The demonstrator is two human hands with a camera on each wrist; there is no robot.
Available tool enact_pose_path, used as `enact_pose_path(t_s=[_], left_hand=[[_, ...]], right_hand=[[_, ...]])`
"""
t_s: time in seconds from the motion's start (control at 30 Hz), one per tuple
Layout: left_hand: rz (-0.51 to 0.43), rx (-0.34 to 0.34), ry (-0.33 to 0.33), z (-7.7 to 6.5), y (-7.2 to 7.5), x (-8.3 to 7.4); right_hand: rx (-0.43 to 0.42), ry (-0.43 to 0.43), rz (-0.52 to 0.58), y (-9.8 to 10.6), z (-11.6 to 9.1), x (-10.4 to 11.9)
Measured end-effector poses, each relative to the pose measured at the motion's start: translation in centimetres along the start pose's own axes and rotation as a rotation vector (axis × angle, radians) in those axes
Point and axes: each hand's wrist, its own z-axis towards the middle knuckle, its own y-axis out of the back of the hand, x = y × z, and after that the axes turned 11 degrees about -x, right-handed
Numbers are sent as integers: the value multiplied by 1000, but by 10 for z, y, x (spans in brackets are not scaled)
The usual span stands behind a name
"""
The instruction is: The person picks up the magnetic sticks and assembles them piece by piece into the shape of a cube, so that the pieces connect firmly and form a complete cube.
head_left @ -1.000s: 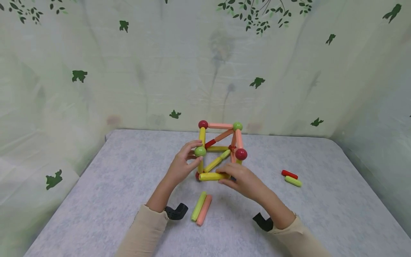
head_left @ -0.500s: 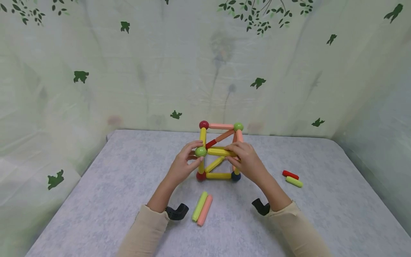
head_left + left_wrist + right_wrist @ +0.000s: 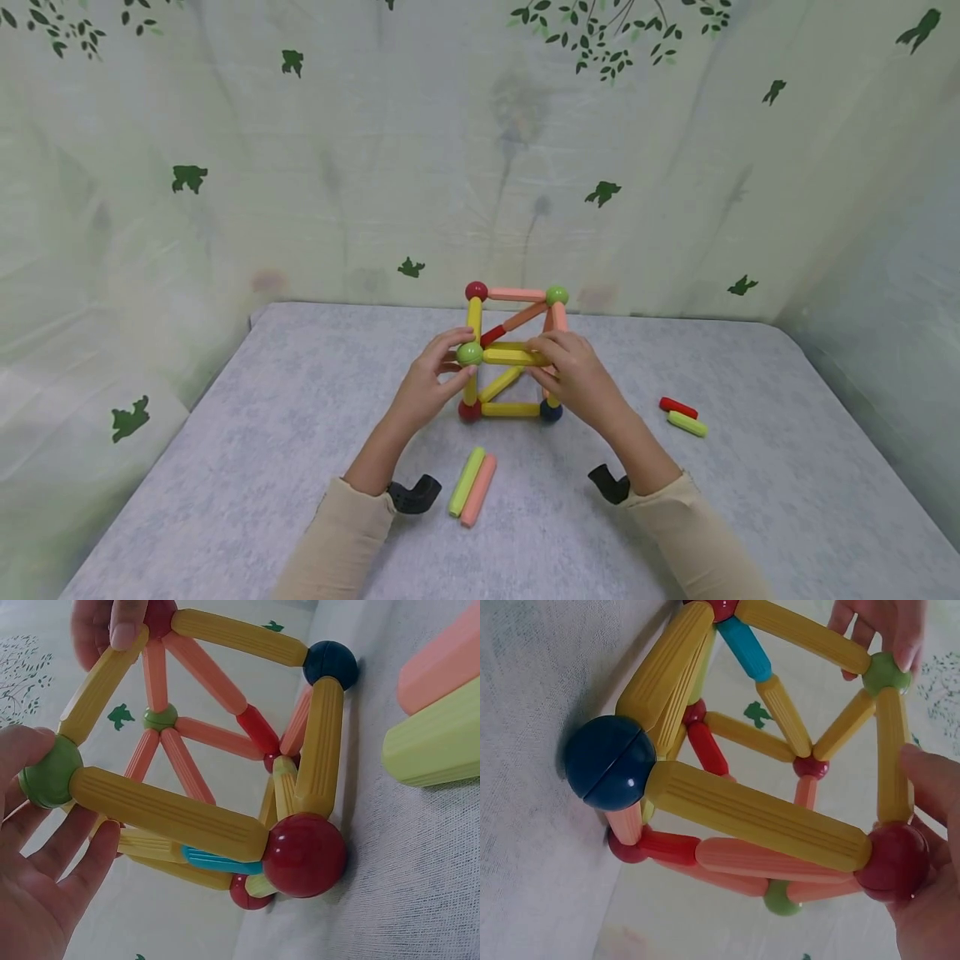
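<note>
A cube-like frame of magnetic rods and balls stands on the table, mostly yellow and pink with red, green and blue parts. At its upper front left corner, my left hand (image 3: 426, 379) holds a green ball (image 3: 469, 353) between thumb and fingers. My right hand (image 3: 581, 379) pinches a yellow magnetic rod (image 3: 513, 357), lying level along the upper front edge. In the right wrist view this rod (image 3: 892, 754) spans from the green ball (image 3: 886, 673) to a red ball (image 3: 892, 861) beside my right palm. A blue ball (image 3: 551, 412) marks the lower front right corner.
In front of the frame lie a light-green rod (image 3: 467, 482) and a pink rod (image 3: 478, 490), side by side. Off to the right rest a short red rod (image 3: 678, 407) and a short light-green rod (image 3: 687, 424). A patterned cloth wall (image 3: 360, 167) stands behind the table.
My right hand has raised the yellow rod from the lower front edge to the upper front edge, then moved it slightly left against the green ball. My left hand has kept its hold.
</note>
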Motion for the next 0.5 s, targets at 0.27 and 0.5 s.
enact_pose_path(t_s=[0.27, 0.5], left_hand=[[129, -31, 114, -11, 6, -2], [260, 30, 404, -49, 11, -7]], right_hand=[[-52, -149, 34, 34, -26, -7], [-8, -307, -37, 71, -75, -40]])
